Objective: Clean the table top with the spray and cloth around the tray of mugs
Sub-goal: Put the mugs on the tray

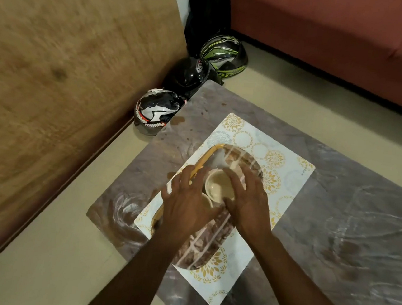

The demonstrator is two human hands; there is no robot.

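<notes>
An oval tray (213, 153) with a yellow rim and a brown striped base lies on a white floral placemat (288, 184) on the brown marbled table top (351, 225). Two cream mugs stand on the tray: one mug (218, 185) shows between my hands, and a second mug (207, 200) is mostly hidden under my left hand. My left hand (187, 200) hovers over the tray's left rim with fingers spread. My right hand (247, 202) curves around the right side of the visible mug, fingers apart. No spray bottle or cloth is in view.
Three motorcycle helmets sit on the floor beyond the table's far left corner: a white and black helmet (154, 112), a black helmet (190, 76) and a green helmet (224, 54). A wooden panel (63, 63) runs along the left. A red sofa (343, 38) stands behind. Small spots mark the table (178, 120).
</notes>
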